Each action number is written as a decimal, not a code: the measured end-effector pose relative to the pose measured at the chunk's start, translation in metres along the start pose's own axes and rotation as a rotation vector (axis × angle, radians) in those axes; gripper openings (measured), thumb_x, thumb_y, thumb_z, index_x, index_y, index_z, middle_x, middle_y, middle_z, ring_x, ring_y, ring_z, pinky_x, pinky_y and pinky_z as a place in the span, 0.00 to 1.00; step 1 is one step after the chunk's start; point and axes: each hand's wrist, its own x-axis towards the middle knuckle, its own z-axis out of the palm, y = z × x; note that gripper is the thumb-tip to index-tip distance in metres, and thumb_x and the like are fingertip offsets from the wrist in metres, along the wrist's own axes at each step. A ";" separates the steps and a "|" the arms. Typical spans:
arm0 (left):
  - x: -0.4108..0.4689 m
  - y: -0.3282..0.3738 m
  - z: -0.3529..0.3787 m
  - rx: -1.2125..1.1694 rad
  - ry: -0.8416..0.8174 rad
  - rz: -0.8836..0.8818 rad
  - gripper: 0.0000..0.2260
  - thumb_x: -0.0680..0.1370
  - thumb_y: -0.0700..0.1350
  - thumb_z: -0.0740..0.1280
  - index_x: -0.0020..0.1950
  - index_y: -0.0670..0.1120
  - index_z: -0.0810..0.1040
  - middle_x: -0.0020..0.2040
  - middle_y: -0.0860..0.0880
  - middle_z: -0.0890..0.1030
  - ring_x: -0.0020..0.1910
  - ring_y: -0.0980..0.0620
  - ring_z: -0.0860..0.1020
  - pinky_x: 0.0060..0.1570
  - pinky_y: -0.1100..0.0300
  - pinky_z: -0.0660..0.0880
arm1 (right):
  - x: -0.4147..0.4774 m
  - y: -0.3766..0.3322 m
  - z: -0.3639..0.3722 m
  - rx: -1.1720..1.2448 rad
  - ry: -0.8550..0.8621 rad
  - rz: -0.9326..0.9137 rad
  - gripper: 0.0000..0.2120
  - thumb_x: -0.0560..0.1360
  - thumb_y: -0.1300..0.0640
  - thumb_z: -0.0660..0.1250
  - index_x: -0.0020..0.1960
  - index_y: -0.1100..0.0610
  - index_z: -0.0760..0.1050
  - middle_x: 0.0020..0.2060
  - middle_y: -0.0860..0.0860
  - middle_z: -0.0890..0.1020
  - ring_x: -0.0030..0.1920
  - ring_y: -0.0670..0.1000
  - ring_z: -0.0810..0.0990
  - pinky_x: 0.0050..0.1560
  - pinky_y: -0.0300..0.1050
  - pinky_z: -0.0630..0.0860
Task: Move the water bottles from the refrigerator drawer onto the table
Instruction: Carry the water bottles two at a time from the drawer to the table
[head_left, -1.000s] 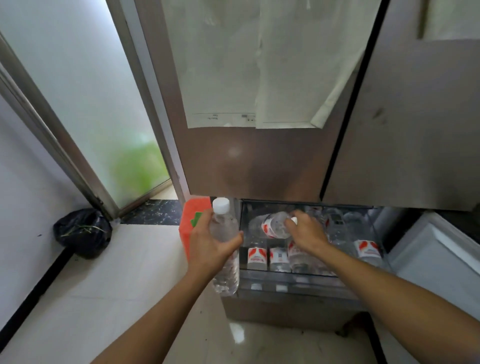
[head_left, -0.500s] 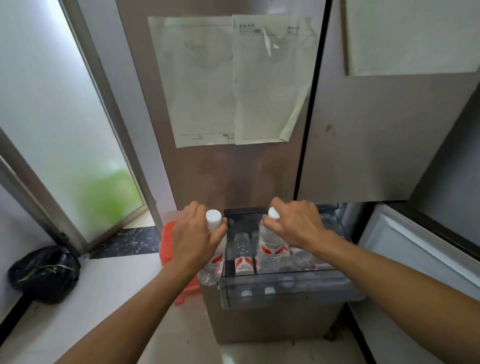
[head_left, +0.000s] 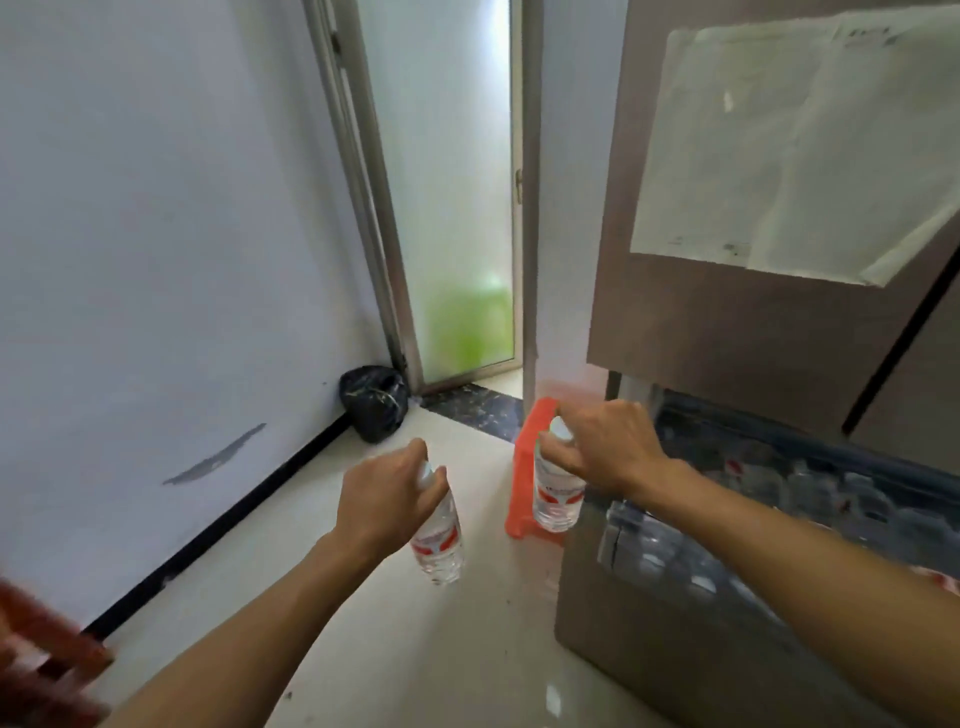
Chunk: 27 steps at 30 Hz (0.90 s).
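Note:
My left hand (head_left: 387, 501) grips a clear water bottle (head_left: 439, 540) by its neck; the bottle hangs over the pale floor, left of the refrigerator. My right hand (head_left: 610, 447) grips a second water bottle (head_left: 556, 493) at its white cap, holding it just left of the open refrigerator drawer (head_left: 779, 499). Both bottles have red-and-white labels. The drawer stands pulled out at the right, with several more bottles blurred inside it. No table top shows plainly.
An orange box (head_left: 522, 467) stands on the floor beside the drawer, behind the right bottle. A black bag (head_left: 374, 402) lies in the corner by the frosted glass door (head_left: 457, 208). A blurred reddish-brown wooden edge (head_left: 47, 670) shows at the lower left.
The view has swung left, away from the refrigerator. Both hands have lifted their bottles clear of the drawer and carried them leftward over the floor.

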 end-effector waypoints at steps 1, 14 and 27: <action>-0.020 -0.016 -0.007 0.022 -0.006 -0.052 0.14 0.76 0.58 0.62 0.41 0.48 0.72 0.34 0.49 0.79 0.32 0.46 0.76 0.33 0.54 0.76 | 0.002 -0.019 0.008 0.001 -0.007 -0.052 0.19 0.75 0.39 0.57 0.45 0.54 0.74 0.34 0.53 0.80 0.32 0.55 0.77 0.35 0.46 0.73; -0.288 -0.216 -0.151 0.226 0.025 -0.666 0.11 0.78 0.58 0.61 0.43 0.52 0.71 0.39 0.54 0.78 0.34 0.55 0.76 0.35 0.63 0.71 | 0.010 -0.365 0.050 0.198 -0.147 -0.647 0.20 0.77 0.36 0.55 0.50 0.51 0.73 0.41 0.49 0.81 0.36 0.48 0.77 0.37 0.41 0.73; -0.515 -0.414 -0.286 0.309 0.076 -1.082 0.13 0.77 0.55 0.61 0.41 0.47 0.68 0.33 0.52 0.73 0.34 0.49 0.75 0.36 0.53 0.72 | -0.009 -0.731 0.073 0.306 -0.179 -1.004 0.21 0.78 0.34 0.50 0.46 0.51 0.67 0.36 0.47 0.77 0.32 0.47 0.75 0.32 0.40 0.68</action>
